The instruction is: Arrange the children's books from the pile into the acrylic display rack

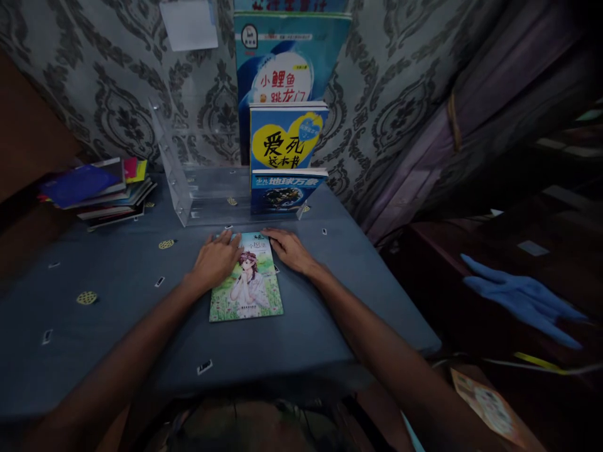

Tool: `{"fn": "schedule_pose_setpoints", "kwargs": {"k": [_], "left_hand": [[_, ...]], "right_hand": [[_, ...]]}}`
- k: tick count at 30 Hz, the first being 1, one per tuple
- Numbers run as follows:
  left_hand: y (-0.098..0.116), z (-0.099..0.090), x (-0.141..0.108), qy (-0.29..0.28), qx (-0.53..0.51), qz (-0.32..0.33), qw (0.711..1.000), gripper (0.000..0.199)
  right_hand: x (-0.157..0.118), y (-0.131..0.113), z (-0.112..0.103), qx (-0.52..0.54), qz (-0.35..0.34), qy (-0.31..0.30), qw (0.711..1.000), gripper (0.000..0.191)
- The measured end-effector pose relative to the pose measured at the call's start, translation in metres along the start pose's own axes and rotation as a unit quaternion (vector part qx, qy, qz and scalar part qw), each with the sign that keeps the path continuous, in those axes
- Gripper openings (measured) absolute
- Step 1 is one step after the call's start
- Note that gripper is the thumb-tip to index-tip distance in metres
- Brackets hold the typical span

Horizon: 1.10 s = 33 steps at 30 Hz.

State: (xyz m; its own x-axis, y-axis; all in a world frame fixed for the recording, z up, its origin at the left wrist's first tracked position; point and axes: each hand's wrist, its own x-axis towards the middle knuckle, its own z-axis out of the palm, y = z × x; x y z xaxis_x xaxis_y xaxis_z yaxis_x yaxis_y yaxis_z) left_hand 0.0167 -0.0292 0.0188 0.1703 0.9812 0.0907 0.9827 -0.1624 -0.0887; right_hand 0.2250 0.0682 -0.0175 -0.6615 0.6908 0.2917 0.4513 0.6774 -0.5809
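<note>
The left hand (217, 258) lies flat, unclenched, on the green book (254, 285). The right hand (291, 251), likewise unclenched, rests at its far right corner.

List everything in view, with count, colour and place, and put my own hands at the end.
Illustrated book: 1, mostly green, on the table between the hands
Clear stand: 1, transparent, back of table
Standing books: 4 covers showing, mostly blue and teal, on the stand
Book pile: 1, mixed colours, table's left
Table: 1, blue-grey with small prints, centre
Paper: 1, white, upper left
Patterned backdrop: 1, grey, behind
Curtain: 1, purplish, right
Glove-like item: 1, blue, far right; surroundings too dark to itemise
Left hand: 1, book's upper left
Right hand: 1, book's upper right
</note>
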Motion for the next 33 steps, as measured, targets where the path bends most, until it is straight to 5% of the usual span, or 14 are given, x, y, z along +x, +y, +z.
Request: {"fn": "schedule_pose_setpoints", "kwargs": {"k": [10, 21, 28, 33], "left_hand": [[0.011, 0.012, 0.011, -0.046, -0.116, 0.159, 0.979, 0.053], [0.045, -0.009, -0.053, -0.067, -0.259, 0.318, 0.910, 0.042], [0.010, -0.027, -0.092, -0.112, -0.467, 0.249, 0.841, 0.029], [0.019, -0.015, -0.132, -0.003, -0.355, 0.166, 0.920, 0.036]], "right_hand": [[0.000, 0.006, 0.002, 0.027, 0.006, 0.003, 1.000, 0.047], [-0.007, -0.015, -0.006, -0.065, 0.018, 0.018, 0.998, 0.039], [-0.054, -0.053, -0.005, -0.185, 0.029, 0.060, 0.981, 0.030], [-0.059, -0.085, 0.011, -0.152, -0.025, 0.046, 0.987, 0.031]]}}
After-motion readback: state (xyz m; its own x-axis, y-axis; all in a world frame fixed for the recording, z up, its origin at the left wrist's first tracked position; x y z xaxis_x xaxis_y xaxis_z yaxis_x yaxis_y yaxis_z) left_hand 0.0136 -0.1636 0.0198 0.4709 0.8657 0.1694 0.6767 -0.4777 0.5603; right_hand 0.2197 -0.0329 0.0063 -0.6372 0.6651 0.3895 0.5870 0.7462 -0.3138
